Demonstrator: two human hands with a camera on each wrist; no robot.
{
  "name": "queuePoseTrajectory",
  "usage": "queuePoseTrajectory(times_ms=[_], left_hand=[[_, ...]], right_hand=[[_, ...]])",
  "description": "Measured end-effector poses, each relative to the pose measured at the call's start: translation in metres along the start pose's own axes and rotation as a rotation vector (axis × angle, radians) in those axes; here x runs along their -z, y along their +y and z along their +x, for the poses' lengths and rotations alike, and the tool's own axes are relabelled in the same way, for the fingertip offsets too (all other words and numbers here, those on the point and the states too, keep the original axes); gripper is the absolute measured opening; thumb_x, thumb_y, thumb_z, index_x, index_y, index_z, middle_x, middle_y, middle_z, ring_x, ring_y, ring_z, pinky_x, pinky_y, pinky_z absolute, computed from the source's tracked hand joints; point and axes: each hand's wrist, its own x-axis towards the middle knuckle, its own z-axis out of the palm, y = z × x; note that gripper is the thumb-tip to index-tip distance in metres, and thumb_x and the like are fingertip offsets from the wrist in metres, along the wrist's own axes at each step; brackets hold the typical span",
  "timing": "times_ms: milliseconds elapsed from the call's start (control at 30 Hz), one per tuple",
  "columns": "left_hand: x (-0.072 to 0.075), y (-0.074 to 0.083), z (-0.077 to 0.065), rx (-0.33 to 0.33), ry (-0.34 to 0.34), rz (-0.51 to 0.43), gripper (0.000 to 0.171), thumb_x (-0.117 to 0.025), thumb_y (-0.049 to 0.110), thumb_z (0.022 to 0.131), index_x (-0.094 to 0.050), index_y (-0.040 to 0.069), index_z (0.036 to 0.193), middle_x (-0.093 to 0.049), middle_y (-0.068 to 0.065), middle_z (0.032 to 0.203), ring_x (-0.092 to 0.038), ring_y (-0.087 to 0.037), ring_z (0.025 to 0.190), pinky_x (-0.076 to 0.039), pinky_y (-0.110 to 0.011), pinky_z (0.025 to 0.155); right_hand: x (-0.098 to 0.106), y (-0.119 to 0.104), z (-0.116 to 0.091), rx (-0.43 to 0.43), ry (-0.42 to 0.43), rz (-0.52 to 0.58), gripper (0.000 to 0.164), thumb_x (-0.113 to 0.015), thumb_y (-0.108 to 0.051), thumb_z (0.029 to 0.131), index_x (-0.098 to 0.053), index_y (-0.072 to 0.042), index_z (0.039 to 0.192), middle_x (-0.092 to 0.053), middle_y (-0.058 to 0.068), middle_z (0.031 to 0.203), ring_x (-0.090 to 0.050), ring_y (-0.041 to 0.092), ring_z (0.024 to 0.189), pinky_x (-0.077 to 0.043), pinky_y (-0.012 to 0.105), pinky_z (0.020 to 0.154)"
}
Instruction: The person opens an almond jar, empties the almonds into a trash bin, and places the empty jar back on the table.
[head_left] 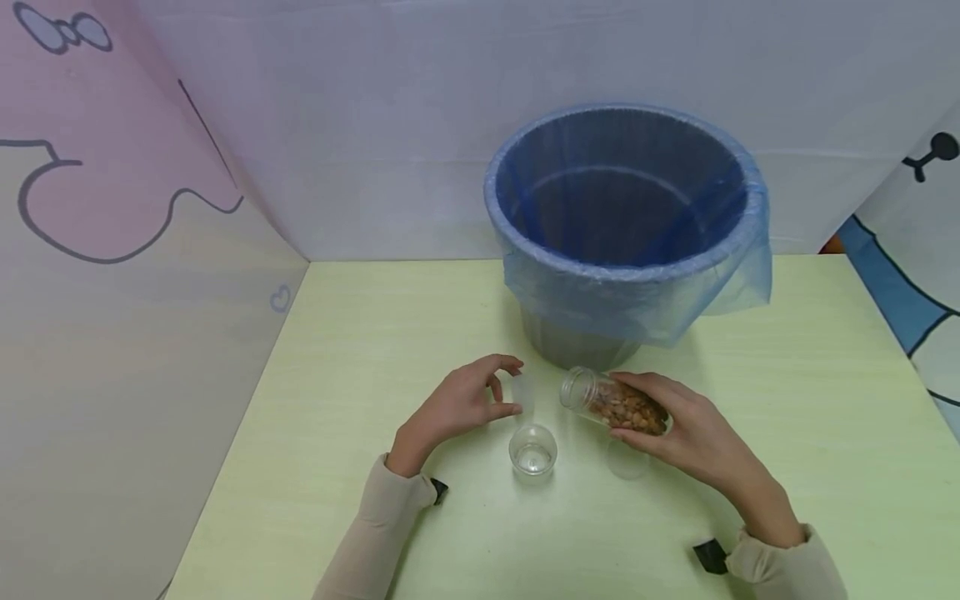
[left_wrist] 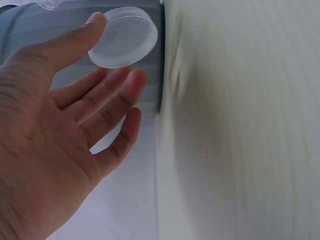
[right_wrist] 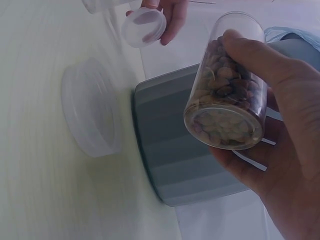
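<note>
backdrop (head_left: 420, 108): pale covering, stood behind the table; it bore line drawings, including a bow and a small heart, but no readable writing.
table (head_left: 337, 517): pale yellow-green top, supported the bin, the cup and the loose lid.
bin (head_left: 573, 350): grey, stood upright toward the rear, beyond both hands; this placement presumably left the near side to handwork.
liner (head_left: 600, 304): translucent blue bag, folded outward over the bin's rim, apparently to prevent slippage; no print was legible.
right hand (head_left: 693, 429): thumb and fingers were curled around the jar's side, a grip that left the mouth unobstructed.
left hand (head_left: 457, 404): thumb and fingers pinched the held lid by its edge; the palm was unoccupied.
jar (head_left: 611, 402): clear, uncapped, held above the table and tilted, mouth toward the left hand; no label was visible.
brown pieces (right_wrist: 225, 85): nut-like, lay inside the jar toward its base, probably because the tilt was too slight to move them forward.
cup (head_left: 533, 451): clear, upright, between the hands; no marking was distinguishable.
held lid (left_wrist: 125, 37): translucent, turned on edge, near the jar's mouth but apart from it.
loose lid (right_wrist: 92, 107): translucent, rested on the table below the jar; no lettering was legible.
</note>
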Motion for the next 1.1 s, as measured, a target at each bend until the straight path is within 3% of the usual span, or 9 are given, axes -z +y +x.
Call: queuePoseTrajectory(times_ms=[167, 367, 633, 800, 933, 1100], left_hand=[[-0.002, -0.004, -0.003, -0.020, -0.010, 0.068, 0.057, -0.083, 0.029, 0.091, -0.064, 0.013, 0.142, -0.069, 0.000, 0.130, -0.066, -0.012, 0.088, -0.051, -0.025, 0.075], [-0.004, -0.008, -0.006, -0.032, 0.002, 0.081, 0.051, -0.083, 0.027, 0.091, -0.067, 0.015, 0.138, -0.068, 0.003, 0.129, -0.066, -0.013, 0.092, -0.052, -0.026, 0.080], [-0.002, -0.013, -0.006, -0.002, 0.002, 0.121, 0.051, -0.084, 0.026, 0.089, -0.068, 0.015, 0.136, -0.069, 0.003, 0.129, -0.067, -0.012, 0.098, -0.054, -0.032, 0.087], [0.001, -0.013, -0.006, -0.008, 0.012, 0.165, 0.051, -0.088, 0.025, 0.086, -0.069, 0.013, 0.132, -0.068, 0.000, 0.131, -0.066, -0.018, 0.107, -0.054, -0.038, 0.096], [0.000, -0.012, -0.007, -0.032, 0.030, 0.231, 0.050, -0.090, 0.026, 0.083, -0.071, 0.013, 0.127, -0.066, -0.004, 0.132, -0.060, -0.028, 0.120, -0.050, -0.047, 0.103], [-0.002, -0.011, -0.008, -0.031, 0.040, 0.286, 0.050, -0.091, 0.028, 0.082, -0.069, 0.017, 0.125, -0.061, -0.007, 0.136, -0.047, -0.033, 0.135, -0.045, -0.056, 0.102]], right_hand=[[-0.001, 0.000, -0.001, 0.002, 0.000, 0.001, 0.076, -0.096, -0.018, 0.072, -0.064, -0.018, 0.141, -0.073, 0.000, 0.125, -0.070, 0.018, 0.107, -0.060, 0.035, 0.081], [-0.001, -0.001, -0.001, 0.000, -0.002, 0.008, 0.077, -0.096, -0.017, 0.072, -0.064, -0.019, 0.141, -0.073, 0.000, 0.125, -0.070, 0.018, 0.107, -0.060, 0.036, 0.081], [-0.001, -0.002, -0.001, 0.003, -0.006, 0.003, 0.078, -0.096, -0.016, 0.071, -0.064, -0.019, 0.141, -0.073, 0.000, 0.126, -0.071, 0.019, 0.107, -0.060, 0.039, 0.081], [-0.001, -0.002, -0.001, -0.003, -0.009, 0.002, 0.078, -0.096, -0.016, 0.071, -0.064, -0.019, 0.142, -0.073, 0.000, 0.126, -0.071, 0.020, 0.108, -0.060, 0.039, 0.082], [-0.001, -0.003, -0.002, -0.011, -0.016, 0.003, 0.077, -0.096, -0.017, 0.072, -0.064, -0.020, 0.142, -0.073, 0.000, 0.127, -0.071, 0.020, 0.108, -0.060, 0.040, 0.082], [-0.001, -0.003, -0.002, -0.009, -0.017, 0.003, 0.076, -0.096, -0.017, 0.072, -0.064, -0.019, 0.141, -0.073, 0.000, 0.127, -0.071, 0.020, 0.108, -0.060, 0.039, 0.082]])
